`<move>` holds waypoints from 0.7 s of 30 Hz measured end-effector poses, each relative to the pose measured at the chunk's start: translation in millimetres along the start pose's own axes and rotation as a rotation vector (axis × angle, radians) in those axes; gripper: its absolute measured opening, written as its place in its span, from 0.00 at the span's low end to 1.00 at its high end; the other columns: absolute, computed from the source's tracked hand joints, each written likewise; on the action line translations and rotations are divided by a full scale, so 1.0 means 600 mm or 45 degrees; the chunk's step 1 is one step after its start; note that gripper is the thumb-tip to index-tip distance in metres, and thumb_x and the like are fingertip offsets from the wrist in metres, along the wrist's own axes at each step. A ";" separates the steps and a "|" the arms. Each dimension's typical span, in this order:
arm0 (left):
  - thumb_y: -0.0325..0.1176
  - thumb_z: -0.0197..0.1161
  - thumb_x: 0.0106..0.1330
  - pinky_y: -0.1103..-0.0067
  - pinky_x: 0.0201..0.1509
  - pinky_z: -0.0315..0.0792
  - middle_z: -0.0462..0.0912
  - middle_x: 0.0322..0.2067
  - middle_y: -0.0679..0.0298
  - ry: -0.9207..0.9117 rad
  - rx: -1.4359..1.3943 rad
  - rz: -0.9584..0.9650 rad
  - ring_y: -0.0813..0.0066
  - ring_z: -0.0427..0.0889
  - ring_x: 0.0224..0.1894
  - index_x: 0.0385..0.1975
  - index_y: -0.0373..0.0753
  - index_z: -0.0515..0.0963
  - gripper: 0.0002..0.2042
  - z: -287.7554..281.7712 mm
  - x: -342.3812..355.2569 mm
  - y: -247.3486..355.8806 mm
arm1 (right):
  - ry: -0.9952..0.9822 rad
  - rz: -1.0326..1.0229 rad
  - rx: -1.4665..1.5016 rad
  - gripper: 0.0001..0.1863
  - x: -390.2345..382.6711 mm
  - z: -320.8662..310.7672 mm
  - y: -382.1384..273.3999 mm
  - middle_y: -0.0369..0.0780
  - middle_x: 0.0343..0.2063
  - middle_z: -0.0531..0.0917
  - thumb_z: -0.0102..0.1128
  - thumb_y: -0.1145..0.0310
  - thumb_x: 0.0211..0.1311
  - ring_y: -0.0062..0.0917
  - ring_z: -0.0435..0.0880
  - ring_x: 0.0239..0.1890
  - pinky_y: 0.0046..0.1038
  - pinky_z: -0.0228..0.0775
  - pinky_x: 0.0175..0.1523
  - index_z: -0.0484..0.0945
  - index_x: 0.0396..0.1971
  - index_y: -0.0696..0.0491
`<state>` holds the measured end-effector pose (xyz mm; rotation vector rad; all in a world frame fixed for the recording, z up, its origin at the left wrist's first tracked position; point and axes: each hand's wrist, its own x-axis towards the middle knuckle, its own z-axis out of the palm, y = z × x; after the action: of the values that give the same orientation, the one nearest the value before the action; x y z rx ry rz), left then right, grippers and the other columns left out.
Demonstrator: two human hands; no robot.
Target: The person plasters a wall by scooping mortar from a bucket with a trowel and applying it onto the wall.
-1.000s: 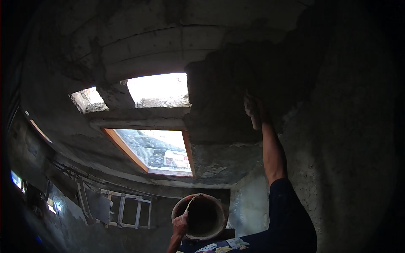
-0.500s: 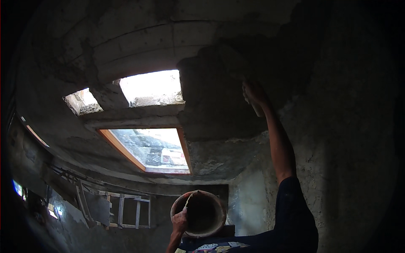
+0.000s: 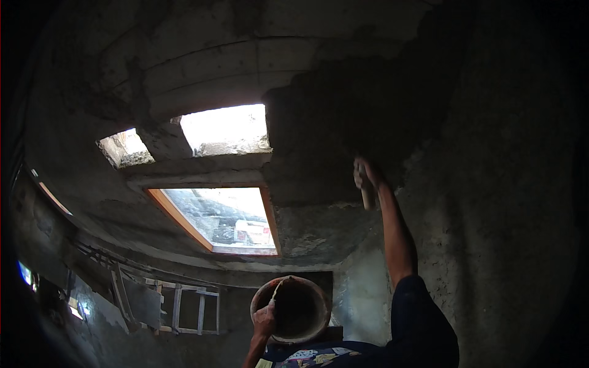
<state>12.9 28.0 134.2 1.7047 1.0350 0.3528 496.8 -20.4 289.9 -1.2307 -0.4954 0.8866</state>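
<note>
My right hand (image 3: 366, 173) is raised at arm's length against the wall, its fingers closed round a trowel. The trowel's pale handle (image 3: 368, 199) sticks out below the fist, while its blade is lost in the dark. Around and above that hand spreads a dark, wet-looking patch of mortar (image 3: 343, 110) with a ragged edge. Low in the view, my left hand (image 3: 264, 320) grips the thin, light bucket handle (image 3: 278, 291) of a round bucket (image 3: 319, 303) with a crusted rim. The bucket's inside is too dark to make out.
Left of the mortar patch is a wood-framed window (image 3: 266, 214), with two bright openings above it: a larger opening (image 3: 227, 130) and a smaller opening (image 3: 127, 147). A wooden ladder-like frame (image 3: 199, 310) stands at lower left. Rough wall (image 3: 491, 245) rises at right.
My right hand has come down the wall with the trowel, from the upper mortar patch to its lower part. My left hand still holds the bucket by its handle.
</note>
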 end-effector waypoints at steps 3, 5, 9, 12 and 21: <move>0.48 0.45 0.68 0.69 0.24 0.58 0.63 0.10 0.58 -0.007 -0.015 0.028 0.72 0.62 0.15 0.16 0.29 0.68 0.27 -0.002 -0.010 -0.008 | 0.154 0.105 -0.252 0.14 -0.128 -0.025 0.119 0.35 0.12 0.71 0.52 0.55 0.60 0.21 0.72 0.10 0.25 0.66 0.16 0.68 0.23 0.49; 0.47 0.44 0.68 0.67 0.26 0.61 0.68 0.12 0.53 0.017 -0.017 0.134 0.66 0.68 0.17 0.18 0.28 0.71 0.26 0.001 -0.014 -0.011 | 0.175 0.314 -0.609 0.17 -0.212 -0.042 0.201 0.34 0.15 0.73 0.59 0.54 0.56 0.20 0.73 0.14 0.26 0.67 0.17 0.70 0.26 0.52; 0.47 0.41 0.69 0.64 0.40 0.66 0.74 0.18 0.48 0.015 0.090 0.273 0.52 0.76 0.28 0.20 0.30 0.75 0.27 -0.002 -0.017 0.002 | 0.052 0.609 -0.822 0.21 -0.408 -0.004 0.297 0.35 0.19 0.74 0.72 0.59 0.43 0.17 0.73 0.19 0.22 0.67 0.23 0.71 0.30 0.56; 0.47 0.40 0.70 0.65 0.44 0.68 0.78 0.32 0.45 -0.042 0.233 0.272 0.50 0.78 0.40 0.30 0.32 0.78 0.25 -0.007 0.007 -0.034 | -0.098 0.698 -0.765 0.23 -0.495 0.033 0.349 0.34 0.22 0.75 0.73 0.66 0.41 0.16 0.73 0.22 0.21 0.66 0.24 0.70 0.36 0.58; 0.50 0.39 0.70 0.64 0.34 0.67 0.75 0.21 0.45 -0.151 0.163 0.146 0.47 0.76 0.28 0.28 0.30 0.74 0.27 -0.013 0.015 -0.013 | -0.206 0.710 -0.703 0.28 -0.564 0.172 0.397 0.40 0.29 0.78 0.70 0.68 0.44 0.23 0.78 0.30 0.24 0.72 0.35 0.68 0.45 0.59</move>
<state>9.6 40.4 128.1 1.8817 0.8911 0.2596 147.8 -212.3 137.8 -1.8607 -0.5559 1.3845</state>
